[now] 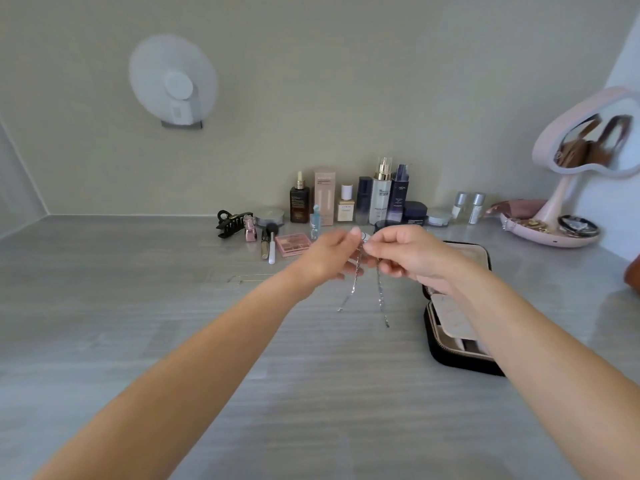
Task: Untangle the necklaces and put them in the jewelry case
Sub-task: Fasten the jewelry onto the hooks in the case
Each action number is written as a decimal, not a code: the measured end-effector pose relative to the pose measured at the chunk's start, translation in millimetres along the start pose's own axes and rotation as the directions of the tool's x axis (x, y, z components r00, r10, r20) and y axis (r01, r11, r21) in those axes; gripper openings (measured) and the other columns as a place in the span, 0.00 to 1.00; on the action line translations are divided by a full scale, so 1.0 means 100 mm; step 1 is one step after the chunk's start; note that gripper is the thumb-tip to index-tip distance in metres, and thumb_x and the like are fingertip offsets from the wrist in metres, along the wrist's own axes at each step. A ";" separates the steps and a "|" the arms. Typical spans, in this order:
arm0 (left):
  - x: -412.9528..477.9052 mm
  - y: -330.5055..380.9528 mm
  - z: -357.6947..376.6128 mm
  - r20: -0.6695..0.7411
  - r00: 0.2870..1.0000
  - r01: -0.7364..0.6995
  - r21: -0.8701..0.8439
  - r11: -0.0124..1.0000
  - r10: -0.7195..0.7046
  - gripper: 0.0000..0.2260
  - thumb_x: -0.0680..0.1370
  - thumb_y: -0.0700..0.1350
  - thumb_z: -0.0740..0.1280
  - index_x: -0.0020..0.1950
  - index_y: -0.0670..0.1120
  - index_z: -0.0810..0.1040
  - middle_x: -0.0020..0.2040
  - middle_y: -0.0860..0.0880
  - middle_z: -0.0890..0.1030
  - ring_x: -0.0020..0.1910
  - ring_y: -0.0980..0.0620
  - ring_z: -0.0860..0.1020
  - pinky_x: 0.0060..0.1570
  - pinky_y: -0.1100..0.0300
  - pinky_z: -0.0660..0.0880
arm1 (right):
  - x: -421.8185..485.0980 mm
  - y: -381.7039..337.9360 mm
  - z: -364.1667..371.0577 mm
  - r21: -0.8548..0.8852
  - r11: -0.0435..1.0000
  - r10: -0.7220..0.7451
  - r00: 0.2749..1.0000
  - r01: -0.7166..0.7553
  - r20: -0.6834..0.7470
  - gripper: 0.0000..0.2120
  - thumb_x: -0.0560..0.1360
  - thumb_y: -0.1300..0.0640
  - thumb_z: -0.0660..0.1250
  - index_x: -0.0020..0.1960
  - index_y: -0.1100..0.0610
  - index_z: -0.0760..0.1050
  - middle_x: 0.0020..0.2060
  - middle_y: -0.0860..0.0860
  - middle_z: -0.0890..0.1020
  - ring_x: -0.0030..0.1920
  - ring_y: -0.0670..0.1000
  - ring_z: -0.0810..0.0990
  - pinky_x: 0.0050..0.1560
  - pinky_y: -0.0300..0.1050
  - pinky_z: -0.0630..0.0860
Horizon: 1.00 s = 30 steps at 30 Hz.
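Both hands are raised over the middle of the grey table and meet fingertip to fingertip. My left hand (332, 252) and my right hand (405, 252) each pinch a silver chain necklace (381, 296) at its top. Two strands of it hang down between the hands, their ends just above the table. A thin second necklace (247, 278) lies flat on the table to the left. The black jewelry case (450, 355) stands open at the right, with beige lining, partly hidden behind my right forearm.
Cosmetic bottles and jars (381, 199) line the back wall, with a black hair claw (232, 223), brushes and a pink palette (292, 244) in front. A pink heart mirror with a jewelry tray (550, 230) stands at the far right. A fan (173, 81) hangs on the wall.
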<state>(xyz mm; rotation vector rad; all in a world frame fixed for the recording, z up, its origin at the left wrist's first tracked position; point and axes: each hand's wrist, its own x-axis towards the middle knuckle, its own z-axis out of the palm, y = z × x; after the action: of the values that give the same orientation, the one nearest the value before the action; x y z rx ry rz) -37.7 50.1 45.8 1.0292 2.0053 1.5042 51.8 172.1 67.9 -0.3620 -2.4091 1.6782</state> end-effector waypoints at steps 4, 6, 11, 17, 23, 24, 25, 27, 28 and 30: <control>0.01 0.01 0.28 0.162 0.982 0.136 -0.233 0.963 -0.099 0.27 0.79 0.62 0.42 0.49 0.49 0.77 0.46 0.49 0.83 0.53 0.50 0.80 0.61 0.51 0.69 | -0.09 -0.02 -0.16 0.207 0.978 0.028 0.998 -0.017 -0.047 0.06 0.76 0.65 0.62 0.42 0.61 0.75 0.33 0.54 0.80 0.24 0.43 0.70 0.22 0.34 0.62; 0.04 0.03 0.40 0.217 0.972 0.147 -0.267 0.952 -0.089 0.30 0.79 0.62 0.39 0.53 0.48 0.77 0.46 0.47 0.82 0.52 0.49 0.80 0.60 0.53 0.69 | -0.13 -0.01 -0.26 0.317 0.948 0.032 0.995 -0.002 -0.091 0.06 0.76 0.66 0.62 0.41 0.62 0.75 0.32 0.55 0.80 0.22 0.43 0.69 0.20 0.33 0.61; 0.11 0.11 0.59 0.241 0.969 0.127 -0.325 0.937 -0.048 0.22 0.81 0.56 0.48 0.47 0.46 0.78 0.36 0.49 0.78 0.41 0.51 0.78 0.46 0.59 0.70 | -0.23 0.11 -0.51 0.451 0.892 0.093 0.984 -0.014 -0.152 0.07 0.75 0.64 0.64 0.38 0.60 0.73 0.27 0.51 0.74 0.19 0.42 0.65 0.18 0.32 0.57; 0.22 0.17 0.77 0.169 0.983 -0.058 -0.077 0.995 0.070 0.10 0.80 0.42 0.60 0.39 0.46 0.76 0.27 0.56 0.77 0.38 0.51 0.75 0.43 0.63 0.69 | -0.39 0.30 -0.80 0.544 0.839 0.149 0.962 -0.001 -0.229 0.06 0.74 0.63 0.65 0.38 0.59 0.72 0.29 0.52 0.78 0.18 0.41 0.64 0.17 0.31 0.57; 0.44 0.38 0.91 0.171 0.972 -0.184 0.110 0.977 0.164 0.13 0.80 0.42 0.60 0.36 0.49 0.74 0.32 0.51 0.76 0.27 0.65 0.74 0.30 0.69 0.66 | -0.50 0.58 -1.02 0.247 0.960 0.214 0.915 -0.132 -0.342 0.03 0.72 0.63 0.68 0.44 0.58 0.77 0.34 0.52 0.74 0.20 0.42 0.65 0.21 0.34 0.61; 0.49 0.41 0.95 0.194 0.966 -0.198 0.140 0.970 0.169 0.13 0.80 0.42 0.60 0.36 0.48 0.74 0.32 0.51 0.76 0.26 0.65 0.73 0.28 0.71 0.66 | -0.51 0.60 -1.04 0.221 0.970 0.179 0.919 -0.104 -0.351 0.05 0.72 0.63 0.68 0.48 0.56 0.78 0.33 0.52 0.75 0.20 0.42 0.65 0.23 0.35 0.62; 0.52 0.44 1.00 0.223 0.960 -0.210 0.164 0.964 0.171 0.13 0.80 0.41 0.60 0.36 0.47 0.74 0.32 0.50 0.76 0.26 0.65 0.73 0.28 0.72 0.67 | -0.52 0.61 -1.06 0.213 0.975 0.132 0.929 -0.059 -0.345 0.09 0.72 0.64 0.67 0.51 0.55 0.77 0.35 0.52 0.76 0.21 0.43 0.65 0.24 0.36 0.63; 0.60 0.47 1.09 0.270 0.948 -0.227 0.206 0.952 0.167 0.12 0.79 0.41 0.60 0.35 0.46 0.73 0.32 0.50 0.76 0.26 0.65 0.74 0.31 0.73 0.70 | -0.53 0.61 -1.08 0.212 0.977 0.042 0.958 0.020 -0.284 0.14 0.73 0.67 0.65 0.52 0.51 0.77 0.40 0.54 0.79 0.21 0.44 0.66 0.26 0.37 0.64; 0.64 0.48 1.13 0.280 0.946 -0.230 0.228 0.946 0.163 0.12 0.79 0.41 0.61 0.35 0.46 0.73 0.31 0.50 0.76 0.25 0.65 0.74 0.32 0.72 0.70 | -0.53 0.61 -1.09 0.204 0.979 0.021 0.969 0.030 -0.245 0.15 0.73 0.68 0.64 0.52 0.50 0.76 0.40 0.54 0.80 0.22 0.44 0.67 0.26 0.37 0.64; 0.71 0.47 1.20 0.282 0.948 -0.228 0.269 0.936 0.149 0.12 0.79 0.42 0.61 0.35 0.46 0.74 0.31 0.51 0.76 0.25 0.65 0.74 0.31 0.72 0.69 | -0.52 0.64 -1.14 0.168 0.986 0.025 0.977 0.011 -0.210 0.15 0.73 0.69 0.64 0.55 0.53 0.75 0.39 0.56 0.80 0.22 0.44 0.68 0.25 0.36 0.63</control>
<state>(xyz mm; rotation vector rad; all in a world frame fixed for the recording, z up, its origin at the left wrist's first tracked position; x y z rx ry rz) 16.9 185.8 58.4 1.4978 2.0275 1.1007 139.7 279.4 46.2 -0.4955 -2.1010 1.7349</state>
